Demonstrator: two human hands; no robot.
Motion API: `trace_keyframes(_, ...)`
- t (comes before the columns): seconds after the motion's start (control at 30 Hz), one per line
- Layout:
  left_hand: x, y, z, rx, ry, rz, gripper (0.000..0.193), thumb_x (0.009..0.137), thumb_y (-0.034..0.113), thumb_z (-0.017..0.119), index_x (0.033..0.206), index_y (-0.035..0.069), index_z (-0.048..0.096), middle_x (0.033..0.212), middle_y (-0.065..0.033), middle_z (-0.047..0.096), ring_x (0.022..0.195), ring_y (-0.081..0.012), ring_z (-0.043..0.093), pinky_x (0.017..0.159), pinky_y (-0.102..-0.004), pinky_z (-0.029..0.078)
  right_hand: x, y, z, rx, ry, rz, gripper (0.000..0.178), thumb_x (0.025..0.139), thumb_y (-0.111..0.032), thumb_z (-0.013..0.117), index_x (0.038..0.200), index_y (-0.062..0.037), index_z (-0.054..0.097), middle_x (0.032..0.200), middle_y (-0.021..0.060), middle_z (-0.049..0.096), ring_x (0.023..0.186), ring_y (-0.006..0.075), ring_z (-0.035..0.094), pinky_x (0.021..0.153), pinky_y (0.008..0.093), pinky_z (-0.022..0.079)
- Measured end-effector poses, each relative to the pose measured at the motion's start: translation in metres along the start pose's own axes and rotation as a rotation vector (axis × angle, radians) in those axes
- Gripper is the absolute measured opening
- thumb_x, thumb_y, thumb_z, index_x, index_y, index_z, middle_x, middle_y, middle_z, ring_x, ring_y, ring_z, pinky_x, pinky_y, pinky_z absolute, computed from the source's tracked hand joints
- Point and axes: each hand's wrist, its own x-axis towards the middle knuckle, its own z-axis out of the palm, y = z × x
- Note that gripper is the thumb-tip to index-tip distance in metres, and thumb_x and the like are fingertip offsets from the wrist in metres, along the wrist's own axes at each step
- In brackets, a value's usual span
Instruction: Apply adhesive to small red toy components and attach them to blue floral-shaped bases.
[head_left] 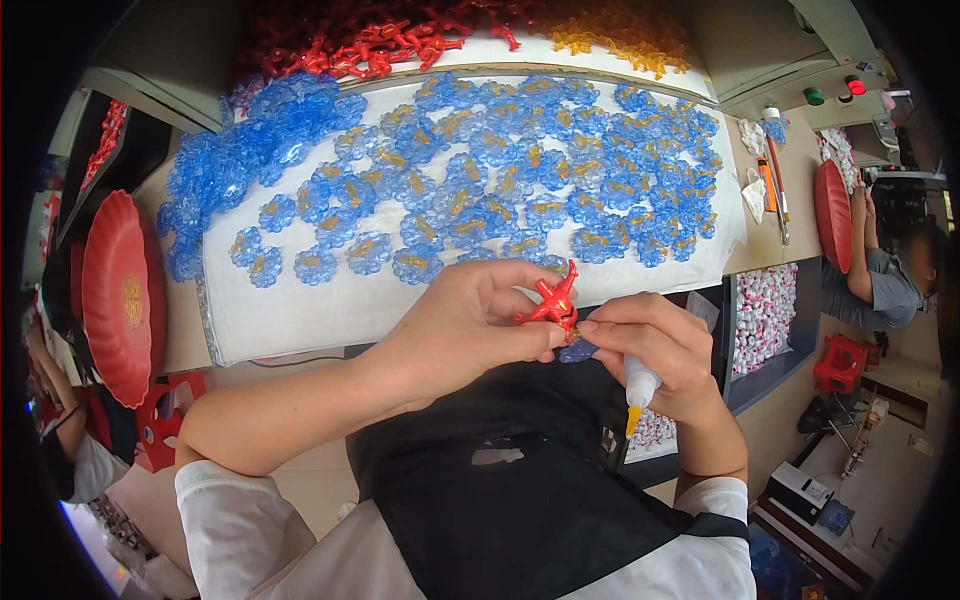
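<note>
In front of my chest, my left hand (470, 315) is closed round a small glossy red plastic figure (553, 303), its limbs sticking out past the fingers. My right hand (662, 350) pinches at the figure's lower end, where a translucent blue flower-shaped piece (577, 352) shows below the fingertips. Tucked in the same right hand is a small white glue bottle (640, 382), its yellow nozzle pointing down. Whether the figure and the blue piece are joined is hidden by the fingers. Beyond both hands, many blue flower pieces (465, 200) with amber parts on them lie spread over a white sheet (290, 325).
More blue pieces (265, 130) are heaped at the far left. Red figures (390, 45) and amber parts (625, 40) lie behind a ledge. Red oval trays (125, 300) flank the table. A box of white-and-pink pieces (765, 315) stands at right, near a co-worker (880, 270).
</note>
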Motion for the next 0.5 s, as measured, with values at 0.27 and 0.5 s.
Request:
trace_keyframes(0.27,-0.001,-0.006,-0.002,-0.033,-0.060,0.039,0.033,0.079,0.004,0.061,0.110,-0.001,0.051,0.092,-0.0087,0.062,0.082,-0.0118,0.058,0.072,-0.0240,0.049,0.001,-0.004,-0.004,-0.046,-0.036,0.016,0.024,0.059,0.002,0.068,0.082,-0.0002,0.063,0.078,0.0102,0.059,0.063,0.0210,0.059,0.051,0.0280,0.047)
trace_keyframes(0.5,-0.005,-0.017,-0.012,0.079,-0.036,0.288,0.031,0.079,0.002,0.058,0.109,0.000,0.049,0.098,-0.0078,0.057,0.089,-0.0112,0.054,0.079,-0.0256,0.046,0.005,-0.013,0.012,-0.121,0.056,-0.018,0.017,0.069,-0.003,0.066,0.084,0.0021,0.063,0.078,0.0146,0.058,0.065,0.0254,0.059,0.056,0.0289,0.047)
